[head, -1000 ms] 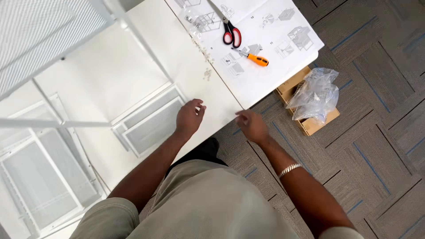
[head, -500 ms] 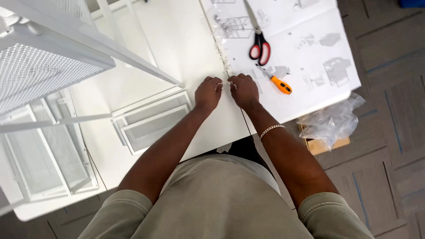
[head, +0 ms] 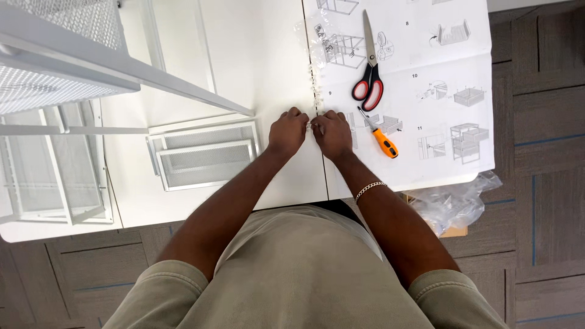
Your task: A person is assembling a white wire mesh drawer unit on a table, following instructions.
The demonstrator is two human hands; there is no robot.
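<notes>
**Inspector:** State the position of the hands.

**Assistant:** Both meet at the centre of the frame on the white worktop [head: 286,183]. The left hand [head: 287,131] and right hand [head: 333,133] are pinched narrow, fingertips together on a small pale part [head: 312,125]. It is too small to identify.

**Inspector:** Where does that part sit?

**Assistant:** Between the two sets of fingertips, at the left edge of the instruction sheet [head: 439,91], at the lower end of a strip of clear plastic bag [head: 314,73] that runs toward the top of the frame.

**Inspector:** Tools?

**Assistant:** Red-handled scissors [head: 368,79] and an orange-handled screwdriver [head: 381,137] lie untouched on the sheet, just right of the right hand. Mesh panels [head: 204,155] lie left of the left hand.

**Inspector:** Step in hand?

**Assistant:** By my judgement, freeing or sorting small fittings. A fine, steady pinch is called for; the piece could easily slip.
</notes>
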